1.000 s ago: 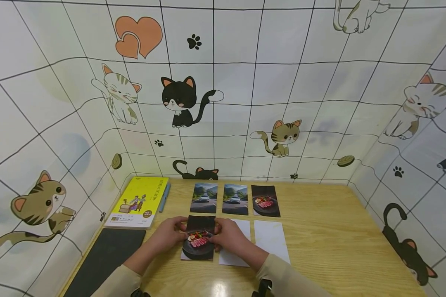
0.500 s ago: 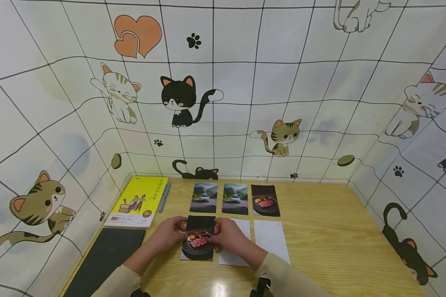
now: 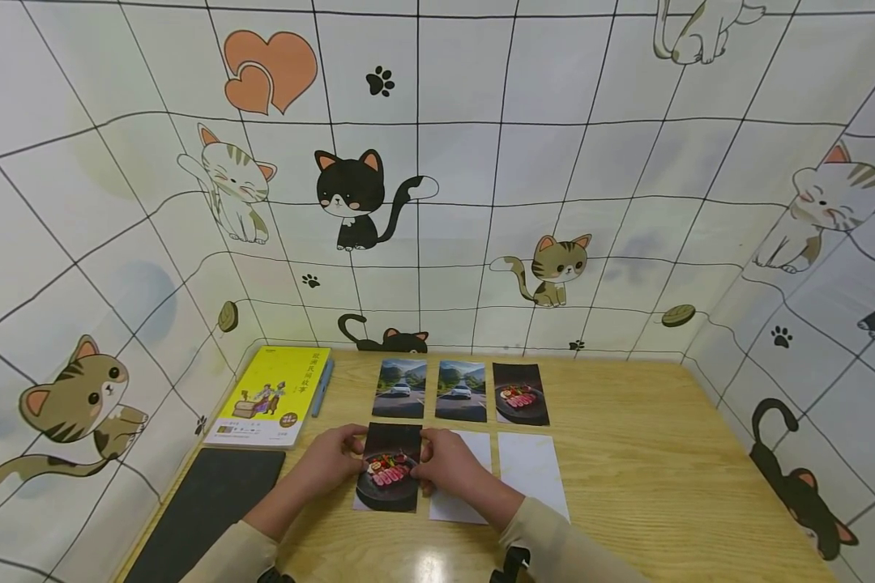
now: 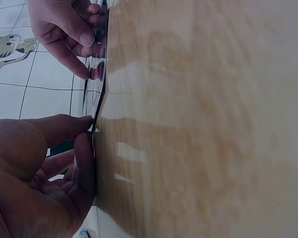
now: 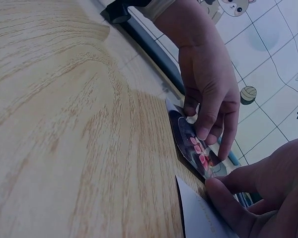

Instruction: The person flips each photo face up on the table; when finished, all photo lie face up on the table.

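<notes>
A photo card of sliced meat on a dark plate lies in the front row, low over the wooden table. My left hand pinches its left edge and my right hand its right edge. The right wrist view shows the left thumb on the card's printed face. Seen from the left wrist, the card is nearly edge-on. Beside it, partly under my right forearm, is a white face-down card, with another white card to its right.
Behind are two car photo cards and a second meat photo card. A yellow book, a blue pen and a black mat lie at left. A cat-print curtain encloses the back and sides.
The held photo card shifts very slightly to the left between both hands. Otherwise the hands and the other cards stay in place.
</notes>
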Demonstrator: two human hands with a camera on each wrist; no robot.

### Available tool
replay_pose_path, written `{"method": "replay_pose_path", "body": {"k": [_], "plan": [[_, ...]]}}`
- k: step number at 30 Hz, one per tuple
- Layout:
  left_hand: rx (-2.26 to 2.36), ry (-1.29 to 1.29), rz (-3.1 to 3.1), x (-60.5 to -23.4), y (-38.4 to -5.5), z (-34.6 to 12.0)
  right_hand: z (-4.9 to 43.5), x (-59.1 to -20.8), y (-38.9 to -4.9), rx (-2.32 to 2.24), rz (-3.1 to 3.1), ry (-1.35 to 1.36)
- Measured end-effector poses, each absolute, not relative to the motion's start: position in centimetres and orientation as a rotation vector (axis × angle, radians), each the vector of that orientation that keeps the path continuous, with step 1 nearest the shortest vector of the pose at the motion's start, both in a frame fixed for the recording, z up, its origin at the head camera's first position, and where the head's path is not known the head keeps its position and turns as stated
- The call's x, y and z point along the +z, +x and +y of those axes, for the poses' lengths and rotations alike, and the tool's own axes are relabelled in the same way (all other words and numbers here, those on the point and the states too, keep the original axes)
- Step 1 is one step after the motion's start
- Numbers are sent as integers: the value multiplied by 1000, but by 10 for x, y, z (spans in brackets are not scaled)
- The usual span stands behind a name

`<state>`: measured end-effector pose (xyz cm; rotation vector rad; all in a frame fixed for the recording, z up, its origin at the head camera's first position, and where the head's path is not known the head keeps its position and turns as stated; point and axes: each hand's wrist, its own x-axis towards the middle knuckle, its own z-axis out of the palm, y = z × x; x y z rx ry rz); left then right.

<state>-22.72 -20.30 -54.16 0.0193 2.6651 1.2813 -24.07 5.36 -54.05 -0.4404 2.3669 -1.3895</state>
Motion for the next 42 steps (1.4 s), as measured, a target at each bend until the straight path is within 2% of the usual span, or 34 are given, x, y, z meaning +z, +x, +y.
{"method": "replay_pose_path", "body": {"k": [22,31,35,42], "plan": [[1317,45,2647,-551,-235,-209,59,-538,-243,-1476,2316,-459],[1315,27,2701,-540,-231,-202,77,-535,-242,-1499,2329,-440],[1294,186,2760,-530,-225,-189,93,-537,-238,-1500,2310,-473],[1060,728,2710,-521,-224,-163,122,-535,-229,-1451,2373,-545]]}}
